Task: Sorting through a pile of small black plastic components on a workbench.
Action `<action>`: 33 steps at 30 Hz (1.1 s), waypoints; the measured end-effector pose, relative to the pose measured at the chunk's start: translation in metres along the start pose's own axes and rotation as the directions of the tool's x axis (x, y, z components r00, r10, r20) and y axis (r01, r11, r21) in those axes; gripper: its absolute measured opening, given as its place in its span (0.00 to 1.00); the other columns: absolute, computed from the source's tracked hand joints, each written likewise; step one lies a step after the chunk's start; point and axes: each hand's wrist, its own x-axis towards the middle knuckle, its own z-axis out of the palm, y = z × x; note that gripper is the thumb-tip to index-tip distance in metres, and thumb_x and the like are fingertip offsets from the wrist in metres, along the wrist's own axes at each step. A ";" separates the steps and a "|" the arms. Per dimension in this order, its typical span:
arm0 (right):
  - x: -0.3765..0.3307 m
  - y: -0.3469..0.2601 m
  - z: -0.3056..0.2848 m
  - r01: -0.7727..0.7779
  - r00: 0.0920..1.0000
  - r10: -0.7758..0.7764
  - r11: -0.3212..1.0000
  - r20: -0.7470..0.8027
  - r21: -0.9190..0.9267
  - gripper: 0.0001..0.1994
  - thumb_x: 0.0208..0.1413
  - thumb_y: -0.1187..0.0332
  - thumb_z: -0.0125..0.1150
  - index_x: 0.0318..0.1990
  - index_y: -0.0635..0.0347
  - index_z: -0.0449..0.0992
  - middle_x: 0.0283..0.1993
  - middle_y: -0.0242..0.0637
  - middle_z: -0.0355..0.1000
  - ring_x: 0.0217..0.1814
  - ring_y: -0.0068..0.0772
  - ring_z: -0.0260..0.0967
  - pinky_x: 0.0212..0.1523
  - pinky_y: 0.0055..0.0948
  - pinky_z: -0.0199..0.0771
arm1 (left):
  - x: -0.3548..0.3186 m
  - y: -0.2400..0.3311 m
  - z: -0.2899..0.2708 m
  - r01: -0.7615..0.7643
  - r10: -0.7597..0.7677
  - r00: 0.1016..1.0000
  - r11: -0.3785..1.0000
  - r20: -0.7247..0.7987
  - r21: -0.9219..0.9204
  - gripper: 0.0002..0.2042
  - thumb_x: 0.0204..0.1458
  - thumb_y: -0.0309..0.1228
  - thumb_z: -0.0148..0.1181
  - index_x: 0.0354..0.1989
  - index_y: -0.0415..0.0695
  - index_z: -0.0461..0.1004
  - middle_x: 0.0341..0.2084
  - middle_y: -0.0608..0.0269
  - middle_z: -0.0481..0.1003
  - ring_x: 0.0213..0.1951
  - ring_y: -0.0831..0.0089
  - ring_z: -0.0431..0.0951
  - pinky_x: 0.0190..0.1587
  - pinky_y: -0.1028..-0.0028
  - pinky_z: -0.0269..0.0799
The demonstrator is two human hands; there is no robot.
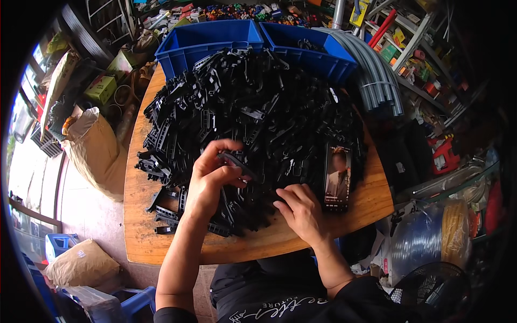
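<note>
A large heap of black plastic parts (269, 107), many with slotted or ribbed strips, covers most of the wooden table (145, 245). Above the near part of this heap, my left hand (210, 169) is closed on one black plastic part (239, 166), pinched between thumb and fingers. My right hand (301, 212) rests low at the heap's near edge, palm down. Its fingers are loosely bent with the thumb apart, and no part shows in it. Just right of that hand, a phone (337, 180) with a lit screen leans on the parts.
Behind the heap stand two blue bins, the left one (210, 35) and the right one (309, 48), which has black parts inside. Coiled grey tubing (377, 70) lies beyond the table's right side. A brown paper sack (94, 151) stands left. A fan (428, 285) is at lower right.
</note>
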 end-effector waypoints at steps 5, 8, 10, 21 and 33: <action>0.006 -0.001 -0.005 0.086 0.996 -0.085 0.990 0.019 -0.116 0.09 0.49 0.75 0.61 0.39 0.65 0.75 0.34 0.39 0.70 0.36 0.41 0.67 0.38 0.33 0.70 | -0.001 -0.007 -0.005 0.046 -0.047 0.996 0.999 0.069 0.019 0.06 0.48 0.23 0.58 0.31 0.44 0.67 0.26 0.66 0.74 0.29 0.76 0.78 0.29 0.80 0.71; 0.013 -0.003 -0.006 0.054 0.997 -0.051 0.997 -0.060 0.052 0.08 0.50 0.76 0.60 0.39 0.66 0.74 0.34 0.39 0.70 0.34 0.40 0.69 0.35 0.31 0.70 | -0.001 -0.010 -0.003 0.058 -0.065 0.989 0.997 0.131 0.053 0.06 0.50 0.25 0.60 0.32 0.44 0.67 0.26 0.67 0.74 0.30 0.78 0.76 0.31 0.80 0.70; 0.022 -0.015 -0.015 0.010 1.000 -0.007 0.959 -0.013 0.282 0.07 0.51 0.77 0.60 0.39 0.66 0.74 0.35 0.40 0.70 0.33 0.37 0.70 0.33 0.28 0.70 | -0.004 -0.015 0.004 0.017 -0.036 0.978 0.995 0.204 0.094 0.08 0.53 0.28 0.58 0.39 0.40 0.69 0.26 0.67 0.73 0.29 0.80 0.72 0.33 0.82 0.68; 0.032 -0.019 -0.010 -0.181 0.956 0.293 0.612 -0.008 0.770 0.10 0.51 0.73 0.66 0.39 0.65 0.72 0.34 0.30 0.71 0.35 0.14 0.68 0.37 0.15 0.70 | -0.011 -0.018 0.012 -0.133 0.004 0.967 0.862 0.256 0.490 0.18 0.61 0.41 0.47 0.47 0.38 0.69 0.23 0.64 0.67 0.26 0.78 0.66 0.30 0.77 0.63; 0.033 -0.013 -0.007 -0.073 0.965 0.199 0.827 -0.169 0.558 0.10 0.48 0.73 0.67 0.36 0.64 0.74 0.32 0.34 0.72 0.33 0.24 0.72 0.33 0.21 0.73 | -0.010 -0.024 0.018 -0.345 0.118 0.924 0.666 0.363 0.661 0.18 0.51 0.34 0.61 0.44 0.34 0.66 0.25 0.47 0.73 0.28 0.55 0.76 0.30 0.65 0.69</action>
